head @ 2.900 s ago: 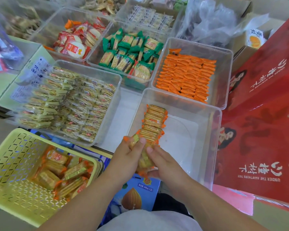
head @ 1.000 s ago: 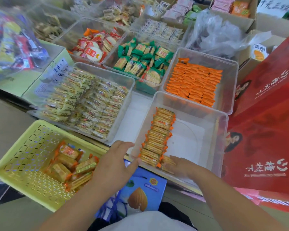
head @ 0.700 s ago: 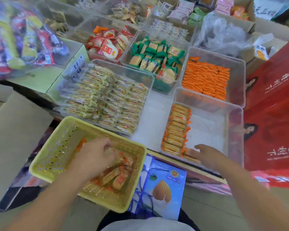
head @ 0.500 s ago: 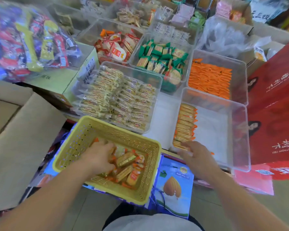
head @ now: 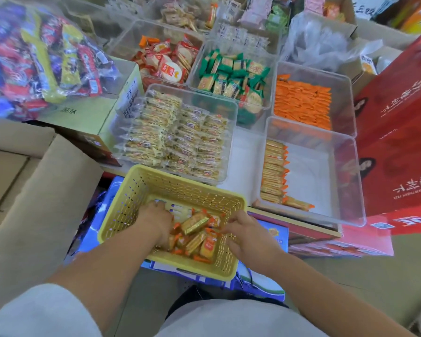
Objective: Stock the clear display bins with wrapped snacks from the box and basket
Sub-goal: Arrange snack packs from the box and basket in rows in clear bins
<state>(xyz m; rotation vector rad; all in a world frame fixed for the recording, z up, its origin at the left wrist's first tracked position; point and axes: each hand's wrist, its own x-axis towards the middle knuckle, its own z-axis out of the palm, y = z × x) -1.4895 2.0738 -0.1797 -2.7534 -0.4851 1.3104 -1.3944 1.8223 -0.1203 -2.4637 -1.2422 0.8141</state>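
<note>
Starting at the far left, a clear bag of mixed sweets (head: 41, 57) lies on a pale green carton (head: 90, 115), with a plain cardboard box (head: 34, 190) below it. Next comes a clear bin (head: 233, 113) packed with pale yellow wrapped biscuits (head: 175, 137). Just in front of that bin sits the yellow basket (head: 180, 183), resting on a blue box (head: 270, 283).

The left grip (head: 156, 222) is down inside the basket, palm down, its fingers buried in the heap of orange-and-gold wrapped snacks (head: 195, 222). The heap fills the near right part of the basket and touches this grip along its right side. The fingers are hidden, so I cannot tell whether they are clamped on a packet.

The right grip (head: 248, 237) comes in over the basket's right wall. Its bent fingertips touch the right edge of the same heap, so the snacks lie between the two grips. Whether it has pinched a packet cannot be told.

Right of the basket, on the white desk (head: 243, 152), stands the near display bin (head: 345, 181). One tidy row of the same snacks (head: 274, 171) runs along its left wall, and the remaining floor is bare. Behind it a bin of orange packets (head: 301, 103) is well filled. Red gift boxes (head: 399, 142) close off the right side.
</note>
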